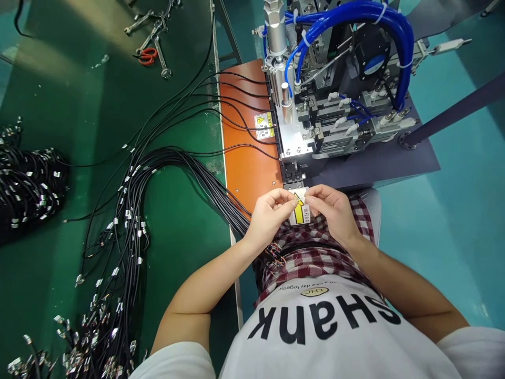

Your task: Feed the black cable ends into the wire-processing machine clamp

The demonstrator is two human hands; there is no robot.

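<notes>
My left hand (270, 216) is closed in a pinch, thumb against forefinger, over the left side of a white label with a yellow arrow (299, 213). Close beside it, my right hand (333, 210) also pinches, at the label's right edge. Whatever sits between the fingertips is too small to make out. A thick bundle of black cables (209, 184) runs under my left wrist. Its stripped ends with thin coloured wires (275, 253) come out below that wrist, over the checked cloth at my lap. Just beyond my fingertips is the machine's dark feed end (294, 173).
Several single black cables cross the orange plate (252, 173) into the machine (292, 131). Blue air hoses (363, 16) arch above it. On the green table (181, 221) lie a coiled cable pile (31, 184), wrenches (160, 52) and red-handled scissors (147, 56).
</notes>
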